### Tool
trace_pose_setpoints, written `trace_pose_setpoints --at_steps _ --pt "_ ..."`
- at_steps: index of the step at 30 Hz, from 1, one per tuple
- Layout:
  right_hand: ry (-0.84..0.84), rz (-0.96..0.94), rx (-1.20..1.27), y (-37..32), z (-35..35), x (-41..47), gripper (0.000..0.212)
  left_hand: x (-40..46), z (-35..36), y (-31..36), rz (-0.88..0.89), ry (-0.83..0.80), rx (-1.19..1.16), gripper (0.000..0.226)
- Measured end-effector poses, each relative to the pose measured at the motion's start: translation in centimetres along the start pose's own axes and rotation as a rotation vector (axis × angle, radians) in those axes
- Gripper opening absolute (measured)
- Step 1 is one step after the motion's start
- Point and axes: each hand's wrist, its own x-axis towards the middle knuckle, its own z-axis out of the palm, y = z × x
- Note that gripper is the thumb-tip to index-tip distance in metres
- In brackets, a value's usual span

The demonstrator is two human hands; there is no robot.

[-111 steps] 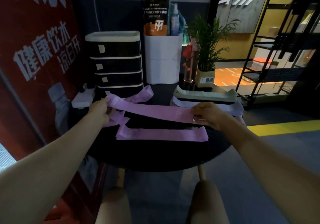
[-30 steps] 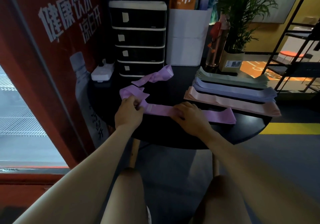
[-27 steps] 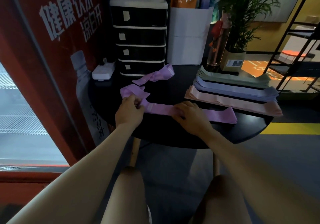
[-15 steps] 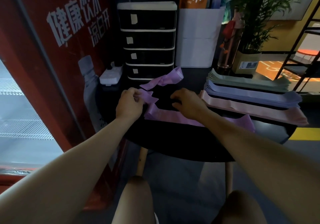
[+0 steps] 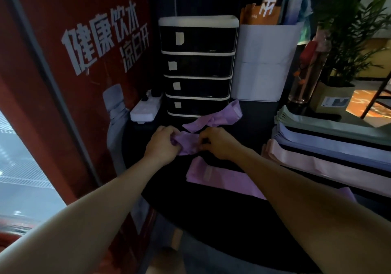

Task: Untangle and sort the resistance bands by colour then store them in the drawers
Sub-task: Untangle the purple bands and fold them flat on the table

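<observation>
A crumpled purple band (image 5: 187, 143) is pinched between my left hand (image 5: 162, 143) and my right hand (image 5: 218, 142), just in front of the drawer unit (image 5: 197, 66). Another twisted purple band (image 5: 213, 119) lies behind it by the lowest drawer. A flat purple band (image 5: 211, 175) lies nearer me, partly under my right forearm. At the right, sorted piles lie side by side: green bands (image 5: 321, 123), lilac-blue bands (image 5: 330, 144) and pink bands (image 5: 313, 163). All drawers are closed.
The round black table (image 5: 211, 212) holds a white power strip (image 5: 146, 109) left of the drawers, a white box (image 5: 266, 62) to their right, a bottle (image 5: 306, 72) and a potted plant (image 5: 342, 62). A red poster wall (image 5: 74, 62) stands close at the left.
My right hand left the flat purple band and moved up and left to join my left hand on the crumpled purple band. The view has moved closer to the drawers.
</observation>
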Motion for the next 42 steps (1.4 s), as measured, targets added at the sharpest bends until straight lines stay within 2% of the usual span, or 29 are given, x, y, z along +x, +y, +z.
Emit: trace_pose_setpoints --at_steps 3,5,8,12,15,19,24,27,31,34,37,42 --pt "0.014 0.001 0.033 -0.1 -0.5 1.0 0.013 1.0 -0.3 0.5 0.007 -0.010 -0.041 0.026" --pt "0.111 0.013 0.113 -0.2 -1.8 2.1 0.016 1.9 -1.0 1.2 0.028 -0.020 -0.086 0.021" --pt "0.229 0.026 0.174 -0.6 -5.1 3.3 0.015 3.1 -2.6 2.7 0.084 -0.073 -0.152 0.023" --pt "0.283 -0.037 0.164 -1.8 -9.7 3.7 0.016 4.7 -4.7 5.8 0.152 -0.102 -0.213 0.025" --pt "0.310 -0.043 0.159 -2.3 -13.2 3.4 0.013 5.6 -5.9 9.1 0.215 -0.069 -0.304 0.008" --pt "0.423 -0.059 0.159 -2.5 -17.0 2.2 0.011 6.1 -7.4 13.2 0.289 -0.009 -0.323 0.017" --pt "0.525 -0.071 0.210 -2.8 -20.7 1.1 0.014 6.5 -9.1 17.1 0.330 -0.007 -0.362 0.012" --pt "0.569 -0.100 0.170 -3.3 -22.6 0.4 0.016 6.4 -10.0 19.4 0.332 0.009 -0.439 0.016" --pt "0.632 -0.110 0.069 -4.0 -25.0 -0.6 0.018 5.8 -10.9 22.3 0.390 0.049 -0.490 0.006" --pt "0.637 -0.092 0.079 -4.3 -26.3 -1.7 0.018 5.4 -11.3 24.1 0.439 0.062 -0.505 0.012" --pt "0.629 -0.107 0.042 -4.8 -27.7 -3.3 0.018 5.2 -11.5 25.7 0.478 0.061 -0.504 0.010" --pt "0.711 -0.083 0.001 -5.6 -29.8 -5.1 0.015 4.6 -11.6 28.3 0.490 0.032 -0.564 0.006"
